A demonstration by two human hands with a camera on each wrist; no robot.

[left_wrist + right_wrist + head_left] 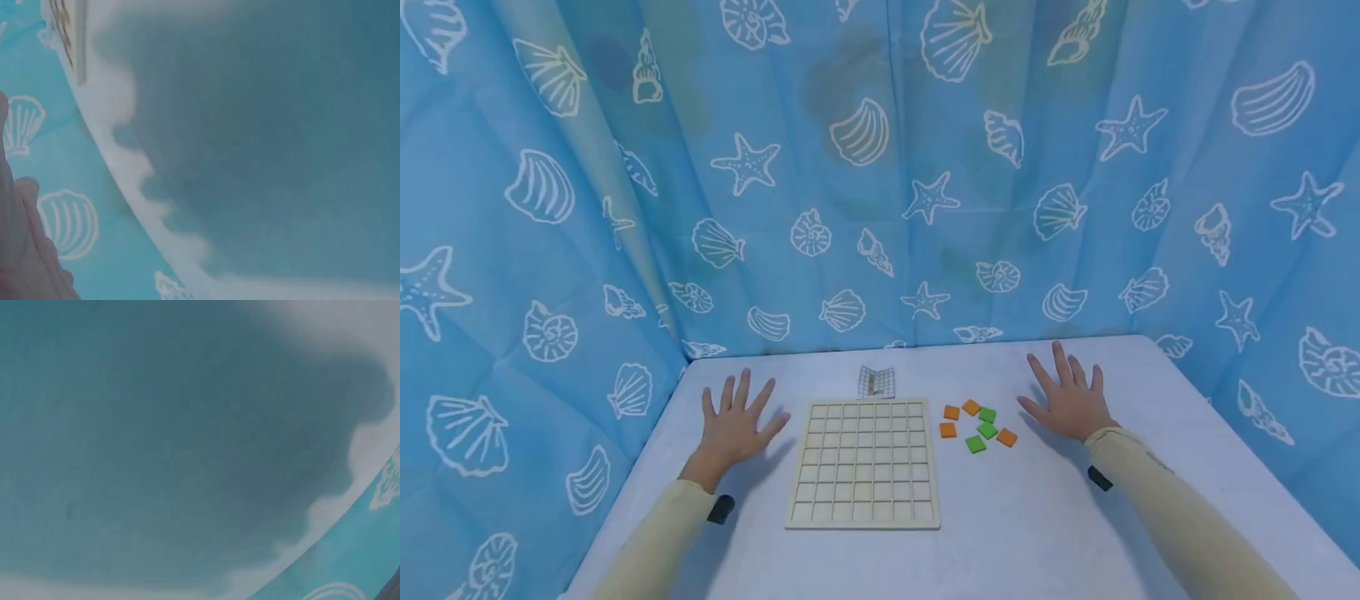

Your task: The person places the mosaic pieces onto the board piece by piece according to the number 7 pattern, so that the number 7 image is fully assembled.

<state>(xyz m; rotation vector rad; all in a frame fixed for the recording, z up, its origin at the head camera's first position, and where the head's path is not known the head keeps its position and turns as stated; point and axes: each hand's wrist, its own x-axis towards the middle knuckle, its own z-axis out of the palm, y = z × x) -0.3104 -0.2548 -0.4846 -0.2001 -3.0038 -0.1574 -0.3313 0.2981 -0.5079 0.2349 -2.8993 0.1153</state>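
In the head view my left hand is spread with straight fingers, left of a cream grid board. My right hand is likewise spread, to the right of several small square tiles. Both hands hold nothing and cast shadows on the table. Between the board and the right hand lie orange tiles and green tiles, loosely scattered. The board's square cells hold no tiles. Part of the left hand edges into the left wrist view; the right wrist view is mostly shadow.
A small folded card printed with a grid and a few coloured squares stands behind the board. The white table is bordered at the back and sides by a blue curtain with white shells and starfish.
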